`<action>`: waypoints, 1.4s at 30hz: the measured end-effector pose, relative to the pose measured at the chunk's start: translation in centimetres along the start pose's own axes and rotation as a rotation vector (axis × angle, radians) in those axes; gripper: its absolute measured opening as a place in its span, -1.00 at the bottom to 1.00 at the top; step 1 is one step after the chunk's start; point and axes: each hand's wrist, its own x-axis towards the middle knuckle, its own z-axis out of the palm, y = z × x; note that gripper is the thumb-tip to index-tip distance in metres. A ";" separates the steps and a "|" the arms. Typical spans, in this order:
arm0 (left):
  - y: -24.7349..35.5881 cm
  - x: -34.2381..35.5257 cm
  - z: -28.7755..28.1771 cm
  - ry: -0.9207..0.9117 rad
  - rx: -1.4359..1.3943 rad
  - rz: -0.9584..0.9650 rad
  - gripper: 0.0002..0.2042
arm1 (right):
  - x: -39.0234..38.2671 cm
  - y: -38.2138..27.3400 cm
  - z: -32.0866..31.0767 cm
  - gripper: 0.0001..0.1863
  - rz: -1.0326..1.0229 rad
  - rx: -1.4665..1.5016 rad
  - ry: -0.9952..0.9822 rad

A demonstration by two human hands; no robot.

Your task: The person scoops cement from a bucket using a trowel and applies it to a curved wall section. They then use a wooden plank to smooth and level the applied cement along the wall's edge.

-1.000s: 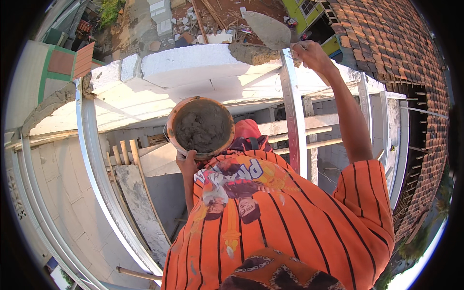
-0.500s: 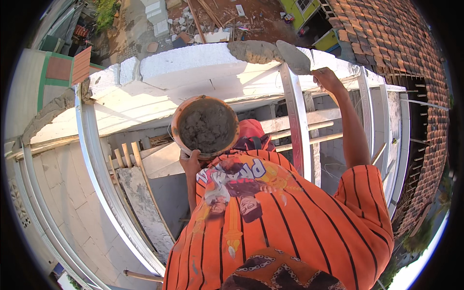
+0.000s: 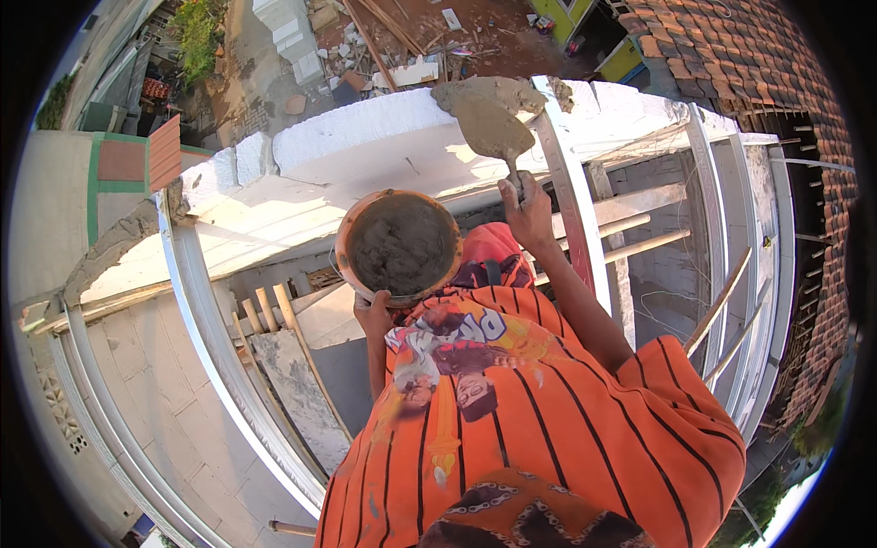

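Observation:
My left hand [image 3: 374,313] grips the near rim of an orange bucket [image 3: 344,239], which is partly filled with wet grey mortar [image 3: 402,247]. In my right hand [image 3: 530,217] is the handle of a pointed trowel [image 3: 493,131], its blade coated in mortar and angled away from me. The blade lies over the face of the white block wall [image 3: 361,137], just below a patch of grey mortar [image 3: 464,92] along the wall's top. Close to the trowel's right side stands a silver metal truss [image 3: 568,187]. The fingertips of my left hand are partly hidden by the bucket.
Another metal truss [image 3: 206,297] slants down at the left, with more at the right. Bamboo poles [image 3: 639,247] cross the open space below me. A tiled roof [image 3: 731,68] rises at the right. Beyond the wall, far below, lie rubble and planks [image 3: 402,64].
My right hand has swung left and nearer with the trowel, from the right of the truss to its left side. The bucket stays in my left hand, shifted slightly in view.

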 end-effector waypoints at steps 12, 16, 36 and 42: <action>1.6 0.3 -2.7 0.005 0.148 -0.087 -0.78 | 3.0 12.4 7.5 -0.56 0.220 0.211 0.254; 2.3 0.1 -2.3 0.023 0.129 -0.065 -0.77 | 2.0 12.8 8.9 -0.58 0.267 0.479 0.249; 1.0 -1.8 0.2 -0.032 0.134 -0.016 -0.80 | 1.9 -2.2 7.4 -0.59 -0.403 -0.860 -0.893; 0.9 -2.4 1.2 0.005 0.090 0.062 -0.79 | -3.1 -2.1 10.8 -0.57 -0.132 -0.654 -1.162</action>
